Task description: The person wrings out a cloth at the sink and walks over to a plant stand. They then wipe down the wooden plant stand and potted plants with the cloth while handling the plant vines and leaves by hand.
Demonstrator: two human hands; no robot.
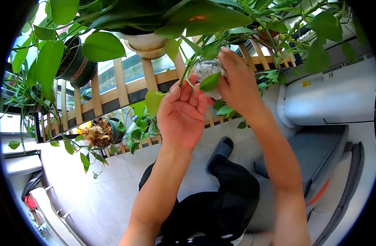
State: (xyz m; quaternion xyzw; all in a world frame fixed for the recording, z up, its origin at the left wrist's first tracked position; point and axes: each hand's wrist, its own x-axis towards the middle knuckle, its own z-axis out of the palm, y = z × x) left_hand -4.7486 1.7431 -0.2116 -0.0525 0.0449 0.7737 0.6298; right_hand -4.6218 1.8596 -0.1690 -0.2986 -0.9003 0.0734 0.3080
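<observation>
At the slatted plant rack, my right hand [239, 82] is closed around the side of a round, white-and-grey mottled pot [207, 67]. Green stems trail over its edge, and a small green leaf [210, 81] lies against its front. My left hand [182, 115] is palm up just left of the pot, its fingers curled in around a thin plant stem [184, 74]. A yellowish leaf [154, 102] hangs beside the left wrist. The far side of the pot and the tips of my right fingers are hidden.
Wooden slats [120, 82] of the rack run across the view. Nearby stand a dark green pot [79, 67], a cream pot [147, 43] and a pot of dried leaves [98, 133]. At right are a white appliance [327, 94] and a grey cushion [315, 151].
</observation>
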